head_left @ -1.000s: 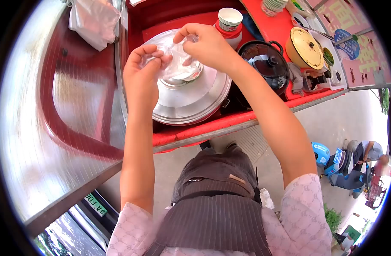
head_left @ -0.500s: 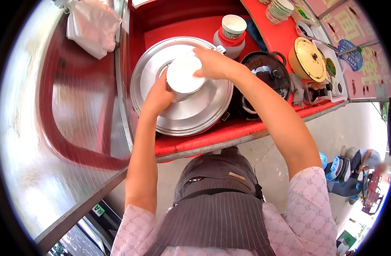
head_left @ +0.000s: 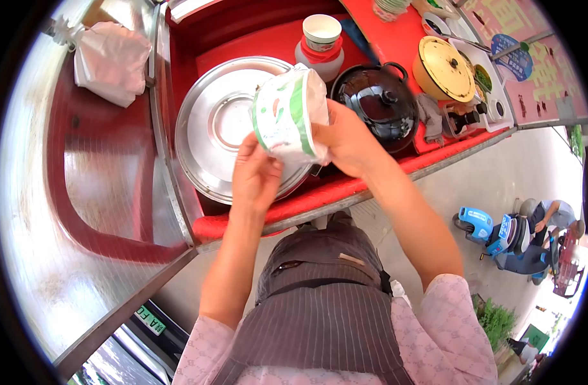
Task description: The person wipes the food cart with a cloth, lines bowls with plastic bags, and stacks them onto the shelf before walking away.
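Observation:
A white and green printed stack of paper bowls [head_left: 282, 117], in thin clear plastic, is tilted on its side above the lidded pot. My right hand [head_left: 350, 140] grips its right end, with the thumb on the near side. My left hand [head_left: 257, 174] has its fingertips and thumb closed at the lower left edge. How many bowls are inside I cannot tell. Beneath it lies a wide round metal lid [head_left: 201, 131] with a raised ring in the middle.
Right of the metal lid stands a black lidded pot [head_left: 371, 96]. Behind are paper bowls [head_left: 321, 31] on a red-topped jar [head_left: 319, 61]. A yellow lidded pot [head_left: 445, 67] and a grey cloth [head_left: 429, 119] sit farther right. A plastic bag [head_left: 112, 63] hangs at left.
The paper bowls have been lifted off the metal lid, moved right and turned from upright onto their side, showing the printed wall. Both hands moved with them. The view has shifted slightly.

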`<state>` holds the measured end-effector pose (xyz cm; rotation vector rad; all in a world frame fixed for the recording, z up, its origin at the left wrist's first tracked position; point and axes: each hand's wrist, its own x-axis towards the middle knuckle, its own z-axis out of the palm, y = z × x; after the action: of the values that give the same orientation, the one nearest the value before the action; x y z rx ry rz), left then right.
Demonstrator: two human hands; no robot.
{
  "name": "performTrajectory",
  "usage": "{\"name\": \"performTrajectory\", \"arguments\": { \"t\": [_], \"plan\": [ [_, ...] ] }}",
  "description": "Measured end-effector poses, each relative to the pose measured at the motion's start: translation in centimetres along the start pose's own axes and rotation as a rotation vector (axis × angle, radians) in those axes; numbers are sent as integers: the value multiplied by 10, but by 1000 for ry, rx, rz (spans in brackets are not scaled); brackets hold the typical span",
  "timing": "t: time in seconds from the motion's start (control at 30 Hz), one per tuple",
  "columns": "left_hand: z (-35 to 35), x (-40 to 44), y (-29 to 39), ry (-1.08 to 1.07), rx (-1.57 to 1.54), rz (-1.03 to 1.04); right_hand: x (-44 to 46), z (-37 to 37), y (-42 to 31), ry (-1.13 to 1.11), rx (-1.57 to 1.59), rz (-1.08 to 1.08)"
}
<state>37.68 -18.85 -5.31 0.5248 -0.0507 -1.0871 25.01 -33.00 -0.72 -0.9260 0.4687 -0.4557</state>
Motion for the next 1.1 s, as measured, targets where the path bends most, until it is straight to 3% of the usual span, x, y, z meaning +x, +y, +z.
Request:
{"name": "performTrajectory", "arguments": {
  "t": [0.03, 0.13, 0.2, 0.23, 0.3, 0.33, 0.43, 0.57, 0.63, 0.77, 0.8, 0.9, 0.93, 1.03, 1.07, 1.1],
  "plan": [
    [23, -3, -13, 88, 146, 33, -9, 5, 0, 50, 14, -15],
    [17, -5, -15, 88, 197, -17, -34, 14, -5, 183, 29, -55],
    [20, -14, 2, 337, 293, -39, -47, 10, -12, 356, -101, -46],
    [28, -22, 0, 331, 300, -51, -52, 8, -13, 369, -95, -50],
    [43, -42, -9, 50, 686, 261, -58, 7, -8, 431, -198, 8],
    [50, -48, -20, 29, 801, 268, -60, 6, -2, 453, -229, 29],
    [51, -51, -34, -94, 792, 294, -60, 10, 24, 448, -353, -347],
    [59, -41, -18, -137, 461, 90, -88, 26, 13, 227, -49, -175],
    [68, -39, -10, 58, 230, -13, -93, 18, 24, 156, 122, -151],
    [81, -47, 5, 56, 37, -219, -86, 7, 39, 233, 13, -264],
    [83, -50, 5, 45, 48, -216, -84, 6, 38, 238, 12, -262],
    [75, -65, 7, -18, 359, -275, -80, -2, 32, 242, -441, -424],
    [78, -69, 8, -30, 354, -301, -78, -5, 31, 227, -345, -323],
    [70, -76, 7, -19, 327, -303, -68, -8, 27, 156, -295, -318],
    [70, -73, 8, -8, 479, -217, -68, -10, 24, 181, -581, -414],
    [61, -69, 10, 19, 507, -168, -71, -10, 20, 179, -581, -412]
  ]
}}
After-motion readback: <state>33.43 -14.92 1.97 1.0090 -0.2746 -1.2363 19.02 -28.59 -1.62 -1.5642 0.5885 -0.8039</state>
